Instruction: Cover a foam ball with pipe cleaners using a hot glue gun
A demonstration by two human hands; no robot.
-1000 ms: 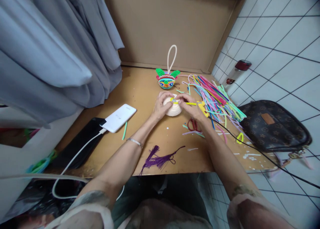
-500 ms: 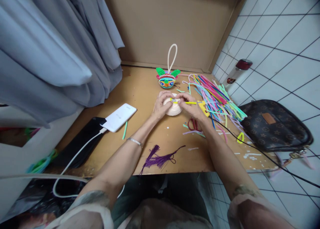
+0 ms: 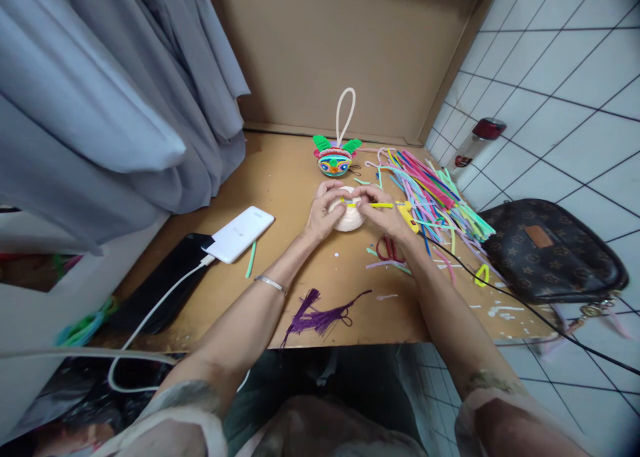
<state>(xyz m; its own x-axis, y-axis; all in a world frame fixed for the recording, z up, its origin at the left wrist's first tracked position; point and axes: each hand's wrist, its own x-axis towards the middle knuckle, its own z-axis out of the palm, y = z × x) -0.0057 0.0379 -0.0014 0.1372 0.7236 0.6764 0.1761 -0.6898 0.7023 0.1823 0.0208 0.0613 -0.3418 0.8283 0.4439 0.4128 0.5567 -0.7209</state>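
Observation:
My left hand (image 3: 323, 212) is closed around the left side of a round white form (image 3: 349, 222), its thumb and fingers near the top. Across the form's top lies a yellow pipe cleaner (image 3: 381, 205), its free end sticking out to the right. My right hand (image 3: 376, 207) pinches this pipe cleaner against the form; the fingertips of both hands nearly meet there. Close to my right wrist are a yellow glue gun (image 3: 407, 217), partly hidden, and red-handled scissors (image 3: 387, 248). Behind the hands sits a colourful animal-head ornament (image 3: 335, 160) with green ears and a white loop.
Many coloured pipe cleaners (image 3: 430, 184) lie at the right, beside a brown patterned bag (image 3: 555, 250) and a red-capped bottle (image 3: 477, 144). A black cord (image 3: 465, 268) crosses there. Purple tassels (image 3: 320, 318) lie in front; a white power bank (image 3: 240, 234) is at left.
Both hands stay on the white form with almost the same grip. The whole view has shifted very slightly; nothing else has visibly moved.

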